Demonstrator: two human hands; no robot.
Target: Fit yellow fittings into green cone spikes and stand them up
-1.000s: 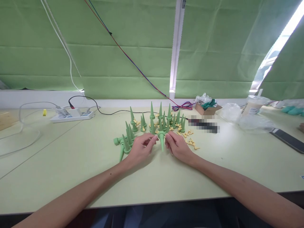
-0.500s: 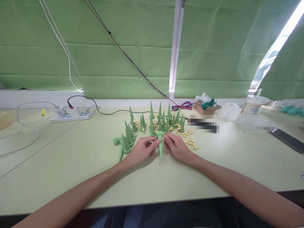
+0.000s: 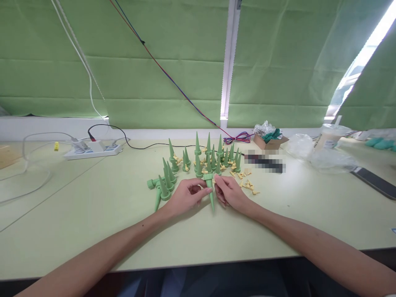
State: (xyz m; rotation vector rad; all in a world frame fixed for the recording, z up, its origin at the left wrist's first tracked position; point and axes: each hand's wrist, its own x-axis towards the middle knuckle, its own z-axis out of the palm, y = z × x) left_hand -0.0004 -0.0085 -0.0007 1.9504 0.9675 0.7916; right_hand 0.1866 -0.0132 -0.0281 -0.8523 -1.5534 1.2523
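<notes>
My left hand (image 3: 187, 196) is closed around a green plant-watering spike (image 3: 212, 202), which hangs with its tip down toward me and its wide collar at the top. Against the spike's side, just below the collar, my right hand (image 3: 232, 193) pinches a small yellow valve (image 3: 214, 181), mostly covered by the fingers. Beyond both hands, several green spikes (image 3: 198, 144) stand tip up, many with yellow valves at their bases. Left of my left hand is a group of upright spikes (image 3: 164, 189) beside a few lying down. Loose yellow valves (image 3: 247, 185) are scattered past my right hand.
A white power strip (image 3: 93, 152) with cables lies at the back left. An open cardboard box (image 3: 270, 143), a drink cup (image 3: 328, 138) in clear plastic and a dark phone (image 3: 375, 182) are on the right. The table's near edge runs beneath my forearms.
The spike in my left hand has shifted slightly toward me, its tip swinging a little right. My left thumb has moved lower along it. My right hand stays at its side.
</notes>
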